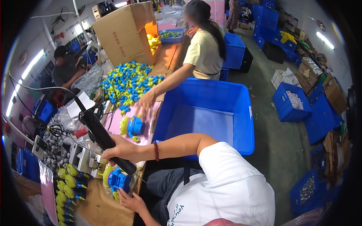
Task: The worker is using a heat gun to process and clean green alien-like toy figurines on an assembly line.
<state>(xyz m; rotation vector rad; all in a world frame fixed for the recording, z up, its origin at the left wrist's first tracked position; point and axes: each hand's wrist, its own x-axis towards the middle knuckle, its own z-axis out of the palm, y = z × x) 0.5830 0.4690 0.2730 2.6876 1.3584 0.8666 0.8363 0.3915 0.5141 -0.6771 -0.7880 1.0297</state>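
My right hand (120, 147), a dark red bead bracelet on its wrist, is wrapped round a black corded electric screwdriver (96, 126). The tool slants, its lower end close over a green-and-blue toy figure (120, 178) at the bench edge. Whether the bit touches the toy I cannot tell. My left hand (132, 202) grips the near side of this figure, fingers against its blue body. Beyond my right hand, a second toy figure (135, 125) lies on a pink sheet (149, 130). A co-worker's blurred hand (146, 103) reaches over the sheet just past it.
A heap of blue and green toy parts (130, 81) lies farther along the bench, before a cardboard box (122, 35). Several green figures (69, 180) stand in rows at left. A big blue bin (203, 113) sits beside the bench. The co-worker (205, 45) stands behind it.
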